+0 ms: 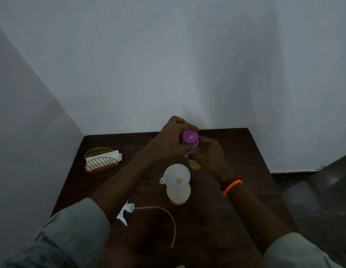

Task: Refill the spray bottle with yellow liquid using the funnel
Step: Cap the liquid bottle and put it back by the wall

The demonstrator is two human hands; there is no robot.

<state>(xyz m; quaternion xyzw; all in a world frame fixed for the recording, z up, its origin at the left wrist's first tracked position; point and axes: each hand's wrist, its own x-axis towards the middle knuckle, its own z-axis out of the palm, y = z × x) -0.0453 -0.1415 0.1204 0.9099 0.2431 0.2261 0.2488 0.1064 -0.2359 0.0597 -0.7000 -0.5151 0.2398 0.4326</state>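
A clear bottle with a purple cap stands near the back of the dark wooden table; a little yellow liquid shows at its bottom. My left hand grips the purple cap from the left and behind. My right hand holds the bottle's body from the right. Nearer to me stands the spray bottle with yellow liquid in it and a white funnel seated in its neck. Its white spray head with a long dip tube lies on the table to the left.
A gold wire napkin holder with white napkins sits at the table's back left. Pale walls meet at the corner behind the table. Dark floor lies to the right of the table edge.
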